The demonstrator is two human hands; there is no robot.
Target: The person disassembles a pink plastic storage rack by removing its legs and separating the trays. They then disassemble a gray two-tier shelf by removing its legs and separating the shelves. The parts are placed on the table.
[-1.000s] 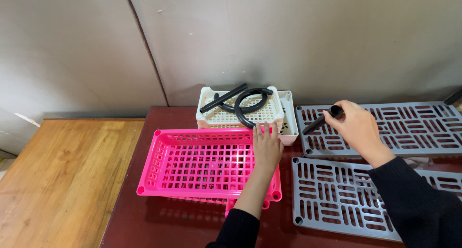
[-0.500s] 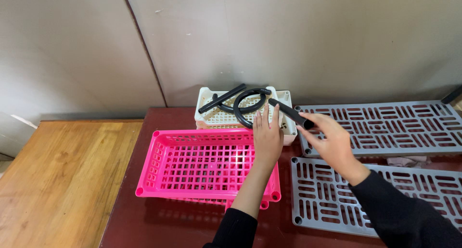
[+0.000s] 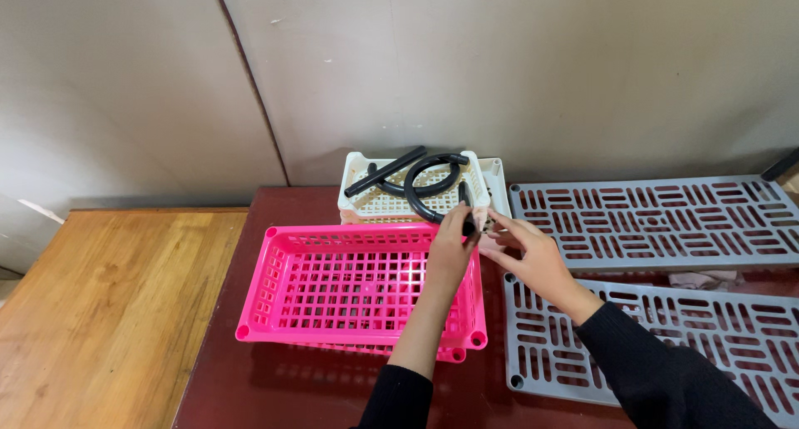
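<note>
My left hand [image 3: 449, 250] reaches over the pink plastic basket [image 3: 333, 229] and is closed around a short black tube [image 3: 464, 203], which stands nearly upright at the basket's far right corner. My right hand [image 3: 528, 250] is just right of it. Its fingers are spread beside the tube's lower end, and any grip there is unclear. Behind them stands a white mesh basket [image 3: 391, 203] holding a curved black hose [image 3: 429, 167] and a straight black tube [image 3: 384, 171].
Two grey slotted plastic panels lie to the right, one at the back [image 3: 666, 221] and one nearer [image 3: 707, 337]. All rest on a dark red table [image 3: 250, 379] against a grey wall. A lower wooden surface [image 3: 108, 296] lies to the left.
My right hand carried the black tube left from the back grey panel to the pink basket's corner. My left hand rose off the basket's mesh and closed on the tube.
</note>
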